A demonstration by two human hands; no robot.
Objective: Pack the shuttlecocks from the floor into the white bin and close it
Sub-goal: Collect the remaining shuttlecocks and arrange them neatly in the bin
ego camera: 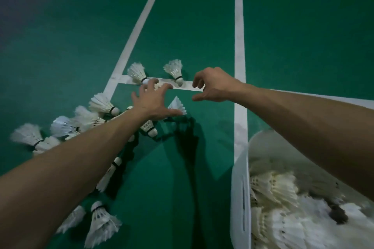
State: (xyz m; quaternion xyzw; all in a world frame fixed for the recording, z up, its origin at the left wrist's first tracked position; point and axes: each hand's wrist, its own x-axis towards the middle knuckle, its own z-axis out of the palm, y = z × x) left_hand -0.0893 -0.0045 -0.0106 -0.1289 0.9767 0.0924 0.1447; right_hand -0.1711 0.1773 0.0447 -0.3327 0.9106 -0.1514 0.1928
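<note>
Both arms reach forward over the green floor (202, 26), and neither hand holds anything. The left hand (153, 103) has its fingers spread wide apart; the right hand (212, 85) has its fingers bent like a loose claw, thumb and fingers not closed together. Just past the fingertips, two shuttlecocks lie on the short white line (189, 85). The left far shuttlecock (137, 73) has its cork at the tips of the left fingers and its feathers pointing away to the upper left. The right far shuttlecock (174, 68) lies between the two hands, cork towards us and feathers away, a little nearer to the right hand, on its left side. We judge that each hand must go forward and take its own one by the cork end. Another shuttlecock (178, 105) lies just beside the left thumb, and many more shuttlecocks (66, 125) are scattered under and beside the left forearm. The white bin (240, 178) stands open at the lower right under the right forearm, already holding many, so much packing remains.
</note>
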